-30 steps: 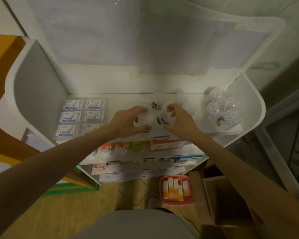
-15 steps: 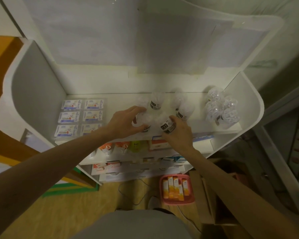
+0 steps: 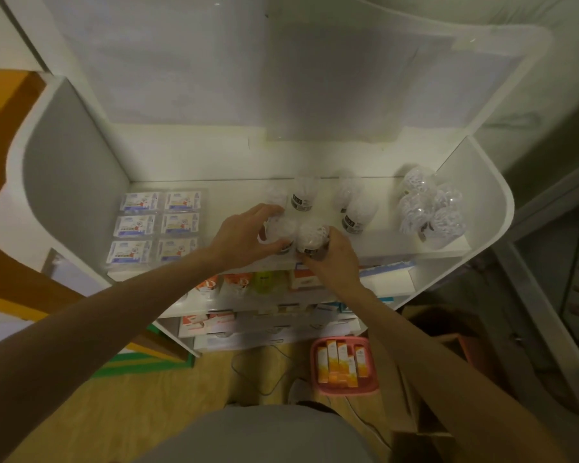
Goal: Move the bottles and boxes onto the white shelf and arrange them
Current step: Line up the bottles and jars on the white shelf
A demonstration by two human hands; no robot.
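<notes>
Head view: left hand (image 3: pixel 244 235) is gripping one front bottle (image 3: pixel 279 230), right hand (image 3: pixel 331 259) is gripping its 3 o'clock neighbour (image 3: pixel 311 236), aligning them on the white shelf (image 3: pixel 234 195); next likely calls for squaring rows.

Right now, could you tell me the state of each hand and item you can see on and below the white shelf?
left hand: grips a front bottle
right hand: grips the neighbouring front bottle
back bottles: standing free
bagged cluster: at right end
flat packs: lying in rows
white shelf: partly filled
pink basket: on floor, holds orange boxes
</notes>
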